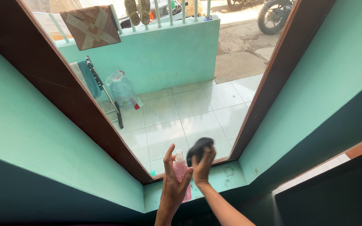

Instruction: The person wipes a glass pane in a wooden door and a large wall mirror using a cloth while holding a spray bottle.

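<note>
Hands first: two of them, one bottle, one cloth. The left hand (173, 181) has its grip wrapped around a pink spray bottle (181, 170), index finger sticking up. The bottle stands upright, long axis vertical, white nozzle at the top, right at the near bottom edge of the window glass (181, 113). The right hand (202, 165) is closed tight on a dark cloth (200, 146), pressed on the glass just right of the bottle. The brown wooden frame (63, 88) slants in on both sides, so it's tight down low; the pane widens higher up. Outside: one water jug (122, 90), two sandals (138, 10).
</note>
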